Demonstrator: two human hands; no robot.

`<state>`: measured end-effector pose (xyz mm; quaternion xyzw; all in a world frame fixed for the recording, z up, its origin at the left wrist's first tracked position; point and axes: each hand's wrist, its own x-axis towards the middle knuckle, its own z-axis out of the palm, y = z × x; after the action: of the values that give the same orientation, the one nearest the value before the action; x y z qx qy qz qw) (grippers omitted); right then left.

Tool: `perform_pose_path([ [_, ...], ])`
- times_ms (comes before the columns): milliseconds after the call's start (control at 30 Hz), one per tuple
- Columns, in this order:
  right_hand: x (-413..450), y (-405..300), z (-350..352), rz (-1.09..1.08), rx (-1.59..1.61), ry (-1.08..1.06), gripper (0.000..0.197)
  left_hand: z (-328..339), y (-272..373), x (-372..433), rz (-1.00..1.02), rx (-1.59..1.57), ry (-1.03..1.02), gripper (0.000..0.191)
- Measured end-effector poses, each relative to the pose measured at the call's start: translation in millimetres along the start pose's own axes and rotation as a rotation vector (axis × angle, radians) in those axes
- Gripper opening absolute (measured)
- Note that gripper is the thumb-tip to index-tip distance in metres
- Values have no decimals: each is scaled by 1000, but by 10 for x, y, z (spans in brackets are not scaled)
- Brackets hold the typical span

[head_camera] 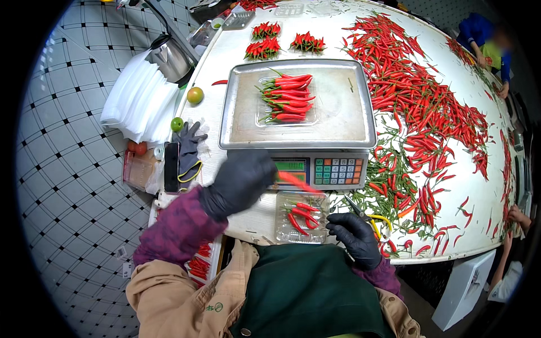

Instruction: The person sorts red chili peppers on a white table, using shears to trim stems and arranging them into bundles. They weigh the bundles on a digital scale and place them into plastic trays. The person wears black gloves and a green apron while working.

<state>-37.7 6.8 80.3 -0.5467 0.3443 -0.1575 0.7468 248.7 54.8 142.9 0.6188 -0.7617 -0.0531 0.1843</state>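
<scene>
My left hand, in a black glove and blurred, grips a red chili pepper in front of the scale's display. My right hand, gloved too, rests with bent fingers at the right edge of a clear plastic tray; whether it holds anything I cannot tell. Several red chilies with green stems lie loosely in that tray. Beyond it, the metal pan of a digital scale bears another clear tray filled with a row of chilies. Yellow-handled snips lie beside my right hand.
A large chili pile and cut green stems cover the right side. Filled trays stand behind the scale. At the left are a phone, a grey glove, tomatoes, foam sheets and a kettle. Other people's hands work at the far right.
</scene>
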Motion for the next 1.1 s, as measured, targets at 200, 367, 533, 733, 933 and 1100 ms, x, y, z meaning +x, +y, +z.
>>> perform_pose_path([
  [200,128,143,-93,-119,-42,18,22,386,86,-164,-121,-100,-152,27],
  [367,141,76,-90,-128,-83,59,22,-154,-619,883,-210,-72,333,17],
  [533,121,13,-66,-112,-185,4,22,-44,-1267,1198,-418,-108,-75,52],
  [733,154,8,-39,-94,-151,-18,24,105,-1537,1304,-398,-378,-196,47],
  [933,162,190,-40,-87,-138,-33,24,11,-1397,1311,-433,-462,-196,41],
  [1100,171,165,-20,-79,-139,-30,24,112,-1317,1220,-439,-506,-92,35],
])
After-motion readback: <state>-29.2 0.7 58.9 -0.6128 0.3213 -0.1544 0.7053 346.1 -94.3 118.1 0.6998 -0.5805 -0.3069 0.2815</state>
